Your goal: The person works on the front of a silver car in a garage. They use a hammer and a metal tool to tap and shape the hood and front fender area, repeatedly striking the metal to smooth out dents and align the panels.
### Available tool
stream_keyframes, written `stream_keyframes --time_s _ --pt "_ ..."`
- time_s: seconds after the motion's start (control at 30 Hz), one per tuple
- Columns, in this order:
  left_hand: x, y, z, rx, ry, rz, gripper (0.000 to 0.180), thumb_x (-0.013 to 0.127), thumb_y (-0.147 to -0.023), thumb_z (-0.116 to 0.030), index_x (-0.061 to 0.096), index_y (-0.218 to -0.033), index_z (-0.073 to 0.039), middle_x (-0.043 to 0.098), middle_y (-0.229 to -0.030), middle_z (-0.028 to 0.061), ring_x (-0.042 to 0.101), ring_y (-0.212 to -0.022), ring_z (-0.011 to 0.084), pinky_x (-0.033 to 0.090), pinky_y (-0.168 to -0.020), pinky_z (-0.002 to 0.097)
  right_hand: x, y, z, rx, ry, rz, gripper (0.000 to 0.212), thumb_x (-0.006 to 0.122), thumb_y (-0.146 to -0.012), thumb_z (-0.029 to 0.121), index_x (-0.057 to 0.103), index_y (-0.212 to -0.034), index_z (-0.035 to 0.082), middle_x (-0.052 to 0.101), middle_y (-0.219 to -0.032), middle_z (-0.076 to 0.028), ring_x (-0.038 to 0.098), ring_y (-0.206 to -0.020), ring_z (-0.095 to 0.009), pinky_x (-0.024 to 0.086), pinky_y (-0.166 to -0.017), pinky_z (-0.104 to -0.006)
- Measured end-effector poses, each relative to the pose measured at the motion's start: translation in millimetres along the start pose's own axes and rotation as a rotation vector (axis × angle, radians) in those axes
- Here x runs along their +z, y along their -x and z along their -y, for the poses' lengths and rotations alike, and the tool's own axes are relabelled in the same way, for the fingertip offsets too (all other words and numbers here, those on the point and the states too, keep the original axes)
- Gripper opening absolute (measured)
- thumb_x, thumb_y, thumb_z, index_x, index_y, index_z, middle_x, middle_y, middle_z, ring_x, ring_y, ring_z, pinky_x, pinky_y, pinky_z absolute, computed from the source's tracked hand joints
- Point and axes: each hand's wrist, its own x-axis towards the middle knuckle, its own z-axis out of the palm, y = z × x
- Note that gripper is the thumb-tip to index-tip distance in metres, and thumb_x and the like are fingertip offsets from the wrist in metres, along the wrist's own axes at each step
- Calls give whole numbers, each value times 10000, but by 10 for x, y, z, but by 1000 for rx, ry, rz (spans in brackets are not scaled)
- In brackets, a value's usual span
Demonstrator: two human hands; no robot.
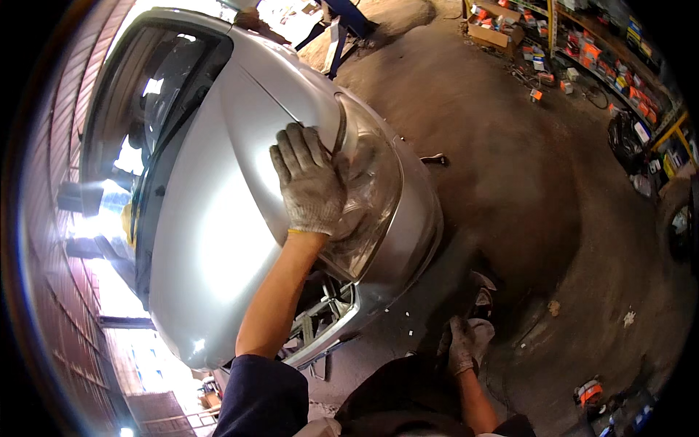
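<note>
My left hand [312, 180], in a grimy knitted work glove, lies flat with its fingers stretched out on a silver car. It rests beside the headlight [370, 193], over the edge between the hood [211, 226] and the fender. The headlight's clear lens looks dusty and smeared. Low by my leg hangs my right hand [460, 348], also gloved. Its fingers are partly hidden in shadow, and a pale shape lies right beside them; I cannot make out whether the hand holds anything.
Below the headlight, the car's front has a dark grille opening [320, 313] with bare parts inside. A wrench-like metal tool [435, 159] sits by the bumper. Shelves [611, 80] with boxes and parts line the right; a blue metal stand [349, 18] is at the back.
</note>
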Motion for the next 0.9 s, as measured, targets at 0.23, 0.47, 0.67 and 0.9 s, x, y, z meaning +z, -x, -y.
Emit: stream_keyframes --time_s 0.23,0.47,0.67,0.9 --pt "2 499 -23 121 92 197 916 520 -903 -595 351 -1493 85 310 -1579 265 251 -1489 432 170 -1221 570 40 0 251 -529 410 -150 280 584 -1003 294 608 -969 17 602 -794 -93 599 -657 -227 508 -619 -373" --pt "-462 2536 267 56 590 85 401 513 -1001 -236 525 -1362 -62 520 -1412 168 486 -1318 255 383 -1115 440 148 157 -185 -705 651 328 168 626 -977 213 578 -979 52 641 -922 -127 649 -902 -227 534 -662 -476" --pt "-895 5860 618 -850 832 508 401 621 -931 -209 623 -1315 -91 642 -1304 142 605 -1215 299 478 -1055 388 1057 903 -521 -1693 1052 786 215 704 -900 271 693 -1019 91 635 -710 -116 620 -598 -309 468 -537 -430" --pt "-1489 9420 1022 -2454 560 -152 378 634 -960 -331 719 -1014 34 747 -922 162 696 -851 225 523 -822 396 2644 2014 -2114 -340 1116 1346 255 764 -910 237 717 -1080 53 731 -980 -66 688 -933 -131 541 -836 -275"
